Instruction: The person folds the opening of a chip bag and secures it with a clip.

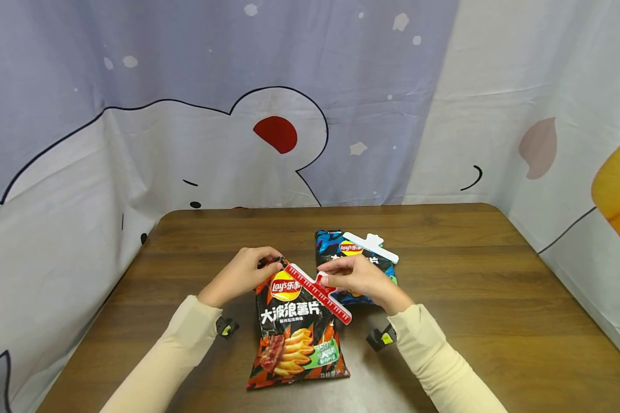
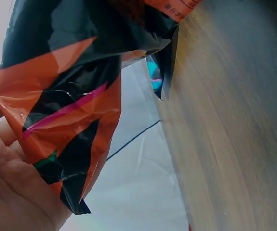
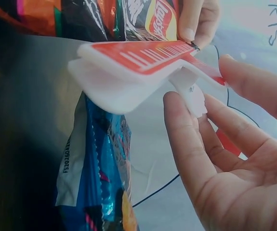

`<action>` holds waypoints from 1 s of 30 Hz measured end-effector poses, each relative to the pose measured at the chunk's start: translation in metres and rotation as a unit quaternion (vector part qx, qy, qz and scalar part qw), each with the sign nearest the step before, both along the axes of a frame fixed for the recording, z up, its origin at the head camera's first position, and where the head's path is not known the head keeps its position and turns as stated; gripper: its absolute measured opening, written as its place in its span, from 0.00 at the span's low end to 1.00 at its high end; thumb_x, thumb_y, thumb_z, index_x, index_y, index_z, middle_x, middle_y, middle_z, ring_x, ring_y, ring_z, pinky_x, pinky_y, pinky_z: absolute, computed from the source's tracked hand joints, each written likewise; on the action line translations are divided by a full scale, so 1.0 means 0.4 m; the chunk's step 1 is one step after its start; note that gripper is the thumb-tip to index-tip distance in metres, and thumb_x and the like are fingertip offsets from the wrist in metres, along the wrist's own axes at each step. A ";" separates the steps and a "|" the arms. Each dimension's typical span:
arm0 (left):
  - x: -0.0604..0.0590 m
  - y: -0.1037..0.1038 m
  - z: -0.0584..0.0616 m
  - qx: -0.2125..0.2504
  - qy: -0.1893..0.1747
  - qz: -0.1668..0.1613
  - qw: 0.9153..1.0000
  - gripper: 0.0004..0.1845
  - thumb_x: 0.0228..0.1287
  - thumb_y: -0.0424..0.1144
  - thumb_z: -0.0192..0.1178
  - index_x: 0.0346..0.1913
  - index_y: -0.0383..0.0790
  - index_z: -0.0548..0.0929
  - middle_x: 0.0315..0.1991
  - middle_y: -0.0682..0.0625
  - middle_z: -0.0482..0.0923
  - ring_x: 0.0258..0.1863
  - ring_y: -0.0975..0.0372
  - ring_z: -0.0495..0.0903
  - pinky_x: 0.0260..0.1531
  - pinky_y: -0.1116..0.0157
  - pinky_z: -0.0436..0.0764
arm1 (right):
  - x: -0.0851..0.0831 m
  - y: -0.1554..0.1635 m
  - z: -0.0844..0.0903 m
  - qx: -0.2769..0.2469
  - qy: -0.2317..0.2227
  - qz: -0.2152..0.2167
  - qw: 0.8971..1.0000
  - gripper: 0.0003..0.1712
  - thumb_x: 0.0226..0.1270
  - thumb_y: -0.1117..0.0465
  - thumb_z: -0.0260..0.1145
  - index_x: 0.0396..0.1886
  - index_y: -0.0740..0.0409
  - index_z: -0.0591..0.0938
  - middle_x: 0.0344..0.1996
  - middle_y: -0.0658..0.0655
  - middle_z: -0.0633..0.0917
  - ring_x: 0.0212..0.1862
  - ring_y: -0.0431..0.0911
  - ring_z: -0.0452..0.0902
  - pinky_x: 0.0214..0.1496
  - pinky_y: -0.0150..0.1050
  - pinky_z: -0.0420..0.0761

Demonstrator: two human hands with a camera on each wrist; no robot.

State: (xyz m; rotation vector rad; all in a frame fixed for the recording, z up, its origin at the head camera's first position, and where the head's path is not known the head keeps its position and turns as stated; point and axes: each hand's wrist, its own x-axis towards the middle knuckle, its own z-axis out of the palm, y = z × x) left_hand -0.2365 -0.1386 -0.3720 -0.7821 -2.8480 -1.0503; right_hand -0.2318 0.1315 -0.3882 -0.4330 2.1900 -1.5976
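Cartoon-printed cloth hung behind the wooden table. At left, the left hand pinched the top corner of the orange chip bag, which lay flat mid-table. The right hand pinched the red clip over the bag's top. Behind it lay the blue chip bag, wearing a white clip.

- Tabletop: dark brown wood grain, rounded far corners, set against a printed cloth backdrop.
- Orange-and-black crisp bag: lies near the front middle, top end towards the far side.
- Blue crisp bag: lies just behind and to the right, a white clip across its top.
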 end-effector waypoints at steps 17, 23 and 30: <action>-0.019 -0.022 -0.009 0.008 0.008 0.018 1.000 0.09 0.68 0.40 0.58 0.46 0.42 0.84 0.33 0.51 0.83 0.21 0.66 0.72 0.24 0.67 0.73 | 0.004 -0.013 -0.039 0.039 0.028 0.034 0.998 0.36 0.56 0.67 0.70 0.66 0.65 0.70 0.37 0.58 0.85 0.34 0.40 0.81 0.39 0.35 0.80; -0.023 -0.036 -0.022 0.008 0.005 0.043 0.999 0.13 0.69 0.43 0.57 0.51 0.42 0.82 0.41 0.49 0.84 0.35 0.62 0.79 0.34 0.63 0.78 | -0.001 -0.028 -0.050 0.018 0.010 0.009 1.000 0.34 0.56 0.69 0.70 0.64 0.66 0.72 0.40 0.59 0.86 0.34 0.40 0.80 0.40 0.35 0.81; -0.023 -0.055 -0.032 0.035 -0.006 0.079 0.996 0.15 0.69 0.43 0.58 0.55 0.42 0.81 0.45 0.47 0.83 0.41 0.58 0.81 0.41 0.58 0.79 | -0.010 -0.045 -0.058 0.002 -0.004 -0.008 1.000 0.32 0.57 0.68 0.70 0.63 0.65 0.73 0.40 0.59 0.86 0.35 0.40 0.81 0.40 0.36 0.82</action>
